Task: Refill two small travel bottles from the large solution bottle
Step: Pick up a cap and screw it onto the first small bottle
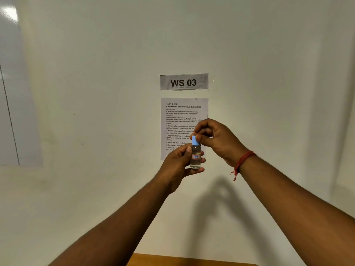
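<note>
I see both hands raised in front of a pale wall (76, 93). My left hand (179, 166) grips 1 small clear travel bottle (195, 157), thumb and fingers wrapped round its body, holding it upright in the air. The bottle carries a small red-edged label and shows clear liquid inside. My right hand (213, 139) sits above, its fingertips pinching the light blue cap (194, 140) on the bottle's neck. A red thread band (243, 162) circles the right wrist. Behind the hands hang a "WS 03" sign (183, 81) and a printed task sheet (182, 120). A strip of wooden tabletop (192, 261) shows at the bottom edge.
</note>
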